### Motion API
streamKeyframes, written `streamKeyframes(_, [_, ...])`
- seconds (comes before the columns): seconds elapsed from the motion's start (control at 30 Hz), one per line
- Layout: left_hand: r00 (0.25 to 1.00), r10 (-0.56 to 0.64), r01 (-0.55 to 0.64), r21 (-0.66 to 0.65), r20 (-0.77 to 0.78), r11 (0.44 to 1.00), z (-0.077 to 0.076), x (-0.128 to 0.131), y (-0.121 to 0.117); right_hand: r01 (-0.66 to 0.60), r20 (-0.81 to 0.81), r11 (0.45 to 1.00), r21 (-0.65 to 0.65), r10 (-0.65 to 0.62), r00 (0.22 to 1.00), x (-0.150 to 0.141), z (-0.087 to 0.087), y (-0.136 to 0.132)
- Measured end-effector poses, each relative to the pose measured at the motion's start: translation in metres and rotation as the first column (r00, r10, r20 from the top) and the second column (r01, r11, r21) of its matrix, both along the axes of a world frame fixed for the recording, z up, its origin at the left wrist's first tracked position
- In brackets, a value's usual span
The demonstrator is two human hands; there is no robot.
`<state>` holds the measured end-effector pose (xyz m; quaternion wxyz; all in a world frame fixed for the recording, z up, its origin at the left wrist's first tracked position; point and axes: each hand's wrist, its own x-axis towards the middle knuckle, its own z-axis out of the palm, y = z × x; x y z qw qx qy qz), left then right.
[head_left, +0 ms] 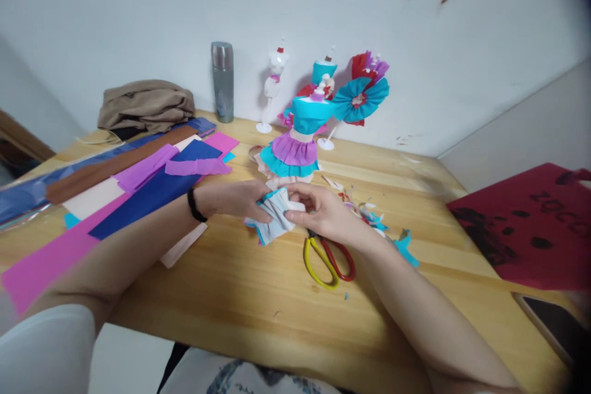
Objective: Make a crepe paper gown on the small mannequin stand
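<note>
Between my hands is a small gathered piece of pale crepe paper [276,215] with a turquoise edge. My left hand [244,202] grips its left side, thumb on top. On the other side, my right hand [321,209] pinches the paper's right end between thumb and fingers. Just behind stands a small mannequin [302,135] in a turquoise top and a tiered purple and turquoise paper skirt. Scissors [330,261] with one yellow and one red handle lie below my right wrist, their blades mostly hidden.
Coloured crepe paper sheets [152,191] cover the left of the table. A flask [223,83], brown cloth [145,104], a bare white mannequin [276,74] and other dressed ones stand or lie along the wall. Paper scraps [373,218], a red bag [530,228] and a phone [549,320] are rightward.
</note>
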<state>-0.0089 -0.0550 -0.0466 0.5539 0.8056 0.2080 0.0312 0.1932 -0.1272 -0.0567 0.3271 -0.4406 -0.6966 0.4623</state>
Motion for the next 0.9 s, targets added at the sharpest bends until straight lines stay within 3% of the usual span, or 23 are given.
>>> streamKeyframes(0.13, [1.0,-0.013,0.014,-0.004,0.027,1.0,-0.006,-0.003,0.002,-0.024,-0.025,0.999,-0.042,0.023,0.999,-0.003,0.001,0.0])
streamKeyframes(0.27, [1.0,-0.017,0.021,-0.178,0.022,0.984,-0.014,-0.004,0.006,-0.02,0.003,0.999,-0.045,0.02,1.0,-0.003,-0.002,0.002])
streamKeyframes(0.37, [1.0,0.024,-0.019,-0.236,0.017,0.972,-0.018,-0.004,0.007,-0.027,0.032,0.999,-0.033,0.028,0.999,-0.002,-0.005,0.003])
streamKeyframes(0.67, [0.997,0.057,-0.063,-0.125,-0.05,0.99,-0.018,-0.01,0.013,0.022,0.022,0.998,-0.058,-0.02,1.0,0.002,-0.019,0.008])
streamKeyframes(0.9, [0.996,0.024,-0.034,-0.113,-0.089,0.993,-0.022,-0.009,0.015,0.021,0.05,1.0,-0.011,-0.021,0.999,0.004,-0.017,0.007])
